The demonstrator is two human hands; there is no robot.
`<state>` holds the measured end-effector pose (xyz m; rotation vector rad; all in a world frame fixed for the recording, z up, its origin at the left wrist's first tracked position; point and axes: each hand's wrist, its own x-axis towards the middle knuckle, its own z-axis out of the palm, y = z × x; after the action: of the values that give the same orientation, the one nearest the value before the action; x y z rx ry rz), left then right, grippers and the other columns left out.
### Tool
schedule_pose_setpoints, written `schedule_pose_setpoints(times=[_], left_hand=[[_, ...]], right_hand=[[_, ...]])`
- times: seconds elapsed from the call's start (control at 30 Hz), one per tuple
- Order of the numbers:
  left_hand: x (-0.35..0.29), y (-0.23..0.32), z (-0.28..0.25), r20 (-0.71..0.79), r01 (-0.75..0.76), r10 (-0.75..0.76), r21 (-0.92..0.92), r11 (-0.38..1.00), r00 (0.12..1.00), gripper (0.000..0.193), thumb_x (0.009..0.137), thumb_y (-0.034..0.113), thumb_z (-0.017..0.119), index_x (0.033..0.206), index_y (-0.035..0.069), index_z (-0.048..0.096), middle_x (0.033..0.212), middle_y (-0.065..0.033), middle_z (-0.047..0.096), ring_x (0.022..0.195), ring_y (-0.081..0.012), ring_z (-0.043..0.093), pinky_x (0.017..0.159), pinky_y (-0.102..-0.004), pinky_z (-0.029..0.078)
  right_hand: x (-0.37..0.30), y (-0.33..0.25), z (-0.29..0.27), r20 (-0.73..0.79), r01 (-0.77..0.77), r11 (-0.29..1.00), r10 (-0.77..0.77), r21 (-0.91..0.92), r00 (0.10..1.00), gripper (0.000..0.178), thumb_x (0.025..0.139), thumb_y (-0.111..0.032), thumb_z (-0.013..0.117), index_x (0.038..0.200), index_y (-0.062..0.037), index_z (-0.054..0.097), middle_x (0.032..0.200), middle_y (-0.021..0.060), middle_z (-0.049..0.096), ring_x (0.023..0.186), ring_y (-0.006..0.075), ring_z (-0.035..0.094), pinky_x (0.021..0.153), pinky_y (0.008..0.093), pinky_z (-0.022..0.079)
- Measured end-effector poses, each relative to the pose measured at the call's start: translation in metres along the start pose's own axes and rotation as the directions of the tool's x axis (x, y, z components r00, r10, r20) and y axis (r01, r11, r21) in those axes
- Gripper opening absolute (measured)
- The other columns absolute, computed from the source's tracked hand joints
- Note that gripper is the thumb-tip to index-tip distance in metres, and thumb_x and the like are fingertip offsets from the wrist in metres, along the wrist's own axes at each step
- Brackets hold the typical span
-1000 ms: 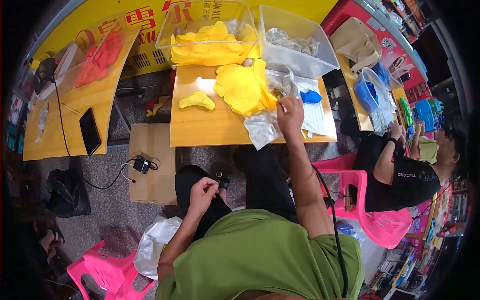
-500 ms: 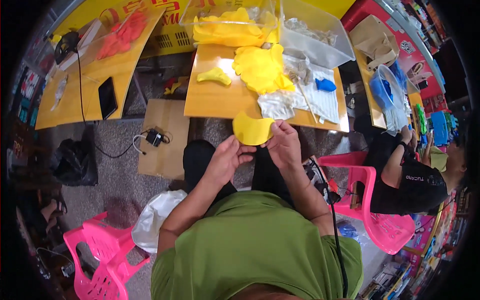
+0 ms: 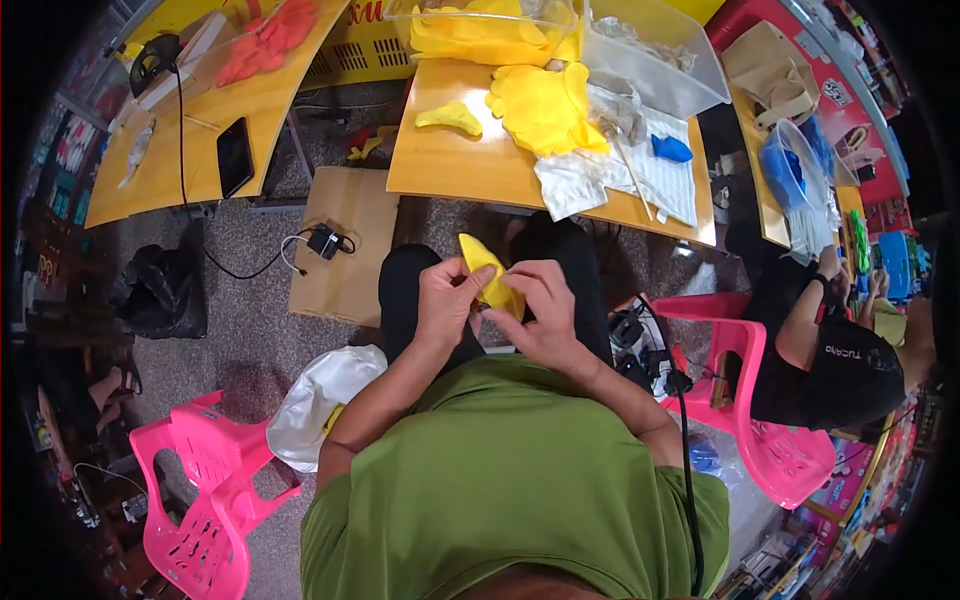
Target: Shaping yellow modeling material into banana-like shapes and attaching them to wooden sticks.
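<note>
Fingers of the left hand [image 3: 443, 306] are pinching the yellow piece [image 3: 473, 252], seven o'clock from the yellow pile [image 3: 540, 108]; the right hand [image 3: 546, 314], half-curled, is touching its four-o'clock side, grip unclear; both are apparently folding it, the next move probably needing aligned edges.

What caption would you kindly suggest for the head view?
Left hand and right hand handle a bent, thin yellow sheet before a brown wooden table bearing piled yellow pieces.

Yellow piece [image 3: 477, 252] partly hidden (fingers [image 3: 533, 284] overlap), left bin [image 3: 490, 17] cropped above
</note>
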<state>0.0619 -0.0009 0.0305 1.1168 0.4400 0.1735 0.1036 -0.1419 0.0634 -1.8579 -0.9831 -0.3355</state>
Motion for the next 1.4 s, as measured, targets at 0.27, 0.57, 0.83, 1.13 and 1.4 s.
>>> schedule_pose_setpoints(times=[0.27, 0.57, 0.83, 1.13, 1.4], left_hand=[[-0.007, -0.002, -0.008, 0.075, -0.212, 0.199, 0.278, 0.937, 0.977, 0.022, 0.079, 0.013, 0.073, 0.067, 0.002, 0.057, 0.061, 0.0006, 0.057, 0.053, -0.0028, 0.049, 0.046, -0.0196, 0.039], [-0.015, 0.010, -0.010, 0.218, -0.060, -0.006, 0.296, 0.953, 0.976, 0.017, 0.079, 0.009, 0.071, 0.071, 0.001, 0.058, 0.061, 0.0006, 0.056, 0.050, -0.0027, 0.049, 0.042, -0.0199, 0.037], [-0.016, -0.002, -0.003, 0.063, -0.090, 0.084, 0.106, 0.990, 0.994, 0.009, 0.080, 0.001, 0.056, 0.071, 0.003, 0.053, 0.061, 0.0017, 0.053, 0.050, -0.0025, 0.046, 0.043, -0.0202, 0.035], [-0.010, 0.010, -0.002, 0.141, -0.518, 0.515, 0.455, 0.724, 0.845, 0.013, 0.075, -0.003, 0.055, 0.088, 0.000, 0.057, 0.083, -0.0060, 0.056, 0.073, -0.0151, 0.054, 0.062, -0.0240, 0.044], [-0.008, 0.006, -0.007, 0.086, -0.420, 0.411, 0.215, 0.882, 0.908, 0.016, 0.074, -0.011, 0.057, 0.086, -0.002, 0.062, 0.080, -0.0027, 0.057, 0.075, -0.0098, 0.054, 0.067, -0.0210, 0.044]], right_hand=[[-0.013, 0.002, 0.007, 0.196, -0.431, 0.789, 0.384, 0.437, 0.902, 0.009, 0.077, 0.000, 0.066, 0.086, 0.0005, 0.062, 0.086, 0.0080, 0.058, 0.074, 0.0137, 0.057, 0.061, 0.0254, 0.045], [-0.020, 0.005, 0.011, 0.118, -0.522, 0.629, 0.569, 0.576, 0.814, 0.004, 0.082, 0.001, 0.060, 0.078, 0.0024, 0.061, 0.080, 0.0040, 0.055, 0.067, 0.0040, 0.049, 0.058, 0.0189, 0.039], [-0.013, -0.004, 0.020, -0.122, -0.100, 0.991, 0.110, 0.086, 0.986, 0.010, 0.073, 0.002, 0.065, 0.078, -0.0008, 0.057, 0.081, 0.0124, 0.055, 0.070, 0.0278, 0.055, 0.059, 0.0334, 0.046], [-0.008, -0.010, 0.018, 0.015, 0.139, 0.979, -0.143, 0.150, 0.990, 0.014, 0.071, 0.001, 0.067, 0.081, -0.0001, 0.057, 0.084, 0.0123, 0.055, 0.070, 0.0279, 0.054, 0.059, 0.0336, 0.045], [-0.005, -0.014, 0.016, 0.010, -0.059, 0.958, 0.058, 0.279, 0.998, 0.019, 0.072, 0.002, 0.067, 0.089, 0.0003, 0.057, 0.085, 0.0111, 0.055, 0.071, 0.0220, 0.056, 0.063, 0.0293, 0.047]])
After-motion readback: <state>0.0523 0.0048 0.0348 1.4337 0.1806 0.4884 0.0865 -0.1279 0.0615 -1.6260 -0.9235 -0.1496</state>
